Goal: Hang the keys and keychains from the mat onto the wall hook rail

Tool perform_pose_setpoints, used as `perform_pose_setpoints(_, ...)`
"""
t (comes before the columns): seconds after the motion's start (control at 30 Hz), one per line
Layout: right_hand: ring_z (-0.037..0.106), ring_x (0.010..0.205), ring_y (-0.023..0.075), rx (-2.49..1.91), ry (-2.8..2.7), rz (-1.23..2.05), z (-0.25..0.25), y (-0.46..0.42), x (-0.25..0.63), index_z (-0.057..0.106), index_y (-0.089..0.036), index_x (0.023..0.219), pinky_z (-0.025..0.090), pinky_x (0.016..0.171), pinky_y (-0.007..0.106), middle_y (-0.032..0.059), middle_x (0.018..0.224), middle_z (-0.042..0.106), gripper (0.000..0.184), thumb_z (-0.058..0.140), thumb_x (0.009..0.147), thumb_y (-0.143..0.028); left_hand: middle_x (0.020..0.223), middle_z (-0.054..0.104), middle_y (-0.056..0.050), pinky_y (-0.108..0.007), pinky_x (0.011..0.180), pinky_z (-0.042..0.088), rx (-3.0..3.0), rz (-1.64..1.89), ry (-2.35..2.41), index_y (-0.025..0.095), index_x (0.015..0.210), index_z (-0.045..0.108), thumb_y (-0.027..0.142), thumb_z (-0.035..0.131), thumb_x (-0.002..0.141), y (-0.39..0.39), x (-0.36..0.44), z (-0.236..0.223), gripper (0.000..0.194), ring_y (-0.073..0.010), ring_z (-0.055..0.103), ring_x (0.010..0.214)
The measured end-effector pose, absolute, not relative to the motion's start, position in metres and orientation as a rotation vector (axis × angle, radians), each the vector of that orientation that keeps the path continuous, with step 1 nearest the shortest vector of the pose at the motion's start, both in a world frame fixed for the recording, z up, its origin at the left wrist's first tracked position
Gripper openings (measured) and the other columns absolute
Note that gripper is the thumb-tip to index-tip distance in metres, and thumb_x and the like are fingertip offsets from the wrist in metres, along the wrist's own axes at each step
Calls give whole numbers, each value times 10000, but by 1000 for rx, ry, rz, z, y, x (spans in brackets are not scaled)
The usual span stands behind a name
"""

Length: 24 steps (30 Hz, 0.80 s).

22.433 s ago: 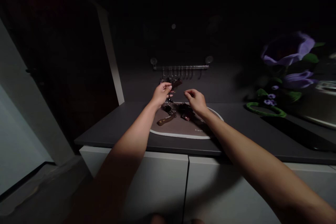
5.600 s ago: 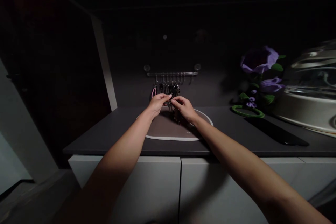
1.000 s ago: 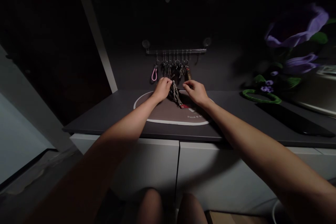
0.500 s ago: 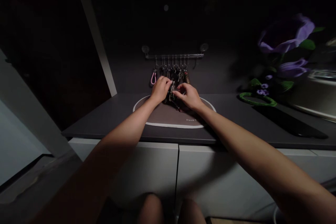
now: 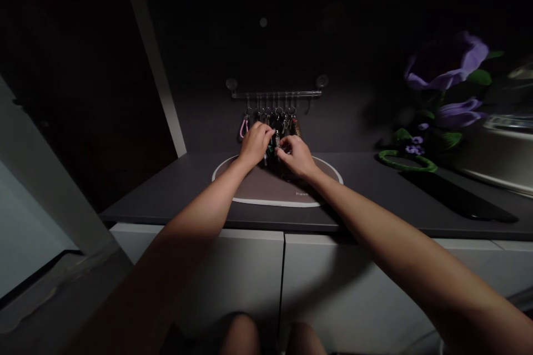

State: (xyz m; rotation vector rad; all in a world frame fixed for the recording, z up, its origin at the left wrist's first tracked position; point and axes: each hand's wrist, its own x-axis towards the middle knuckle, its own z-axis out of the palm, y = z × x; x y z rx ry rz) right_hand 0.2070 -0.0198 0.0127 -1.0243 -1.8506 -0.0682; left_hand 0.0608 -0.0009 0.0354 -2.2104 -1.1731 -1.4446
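Observation:
My left hand is closed in a pinch at the top of a dark bunch of keys, which hangs down between my two hands. From the other side, the thumb and fingertips of my right hand close around the bunch lower down. Small metallic and greenish pieces show in it, but single keys are hard to make out in the dim light. Just behind my fingers, several key rings and keychains dangle from a clear hook rail, among them a pink loop strap and a brown tag.
Under my hands lies a brown mat with a white rim on the dark counter. To the right are a black flat object, a green ring, purple flowers and a pale rounded appliance. White cabinet doors are below.
My right hand has moved slightly left, its fingertips closing in on the bunch. The hanging pieces have shifted between my hands. The view has tilted slightly up.

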Motion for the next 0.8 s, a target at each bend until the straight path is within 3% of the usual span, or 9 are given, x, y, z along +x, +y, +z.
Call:
perform_pose_setpoints(0.13, 523, 740, 156, -1001, -1805, -70, 16, -21, 209, 597, -158, 837, 404, 708, 283, 57, 814, 593, 162, 498, 746, -249, 887, 576, -71, -275, 774, 379, -2164, -1491, -1185, 163, 818, 579, 239, 428, 858, 0, 58, 37, 174, -167, 522, 844)
perform_pose_setpoints(0.33, 554, 795, 174, -908, -1719, -40, 22, -21, 215, 624, -167, 898, 411, 751, 305, 74, 858, 635, 246, 472, 808, -339, 869, 571, -65, -268, 747, 376, -2141, -1529, -1249, 168, 780, 571, 198, 419, 852, 1, 53, 38, 171, -160, 515, 822)
perform_pose_setpoints(0.53, 550, 661, 128, -779, -1518, 361, 25, -13, 221, 581, -172, 970, 436, 650, 281, 31, 786, 617, 295, 525, 763, -375, 823, 579, -45, -260, 764, 368, -2261, -1619, -1231, 166, 731, 546, 180, 425, 838, 5, 52, 40, 161, -147, 505, 813)
perform_pose_setpoints(0.8, 488, 569, 85, -826, -1347, 770, 24, -15, 219, 560, -165, 753, 366, 535, 221, -20, 655, 549, 172, 584, 658, -307, 667, 533, 3, -232, 633, 354, -2460, -2074, -1311, 153, 720, 524, 235, 435, 834, 8, 59, 38, 166, -111, 468, 652)
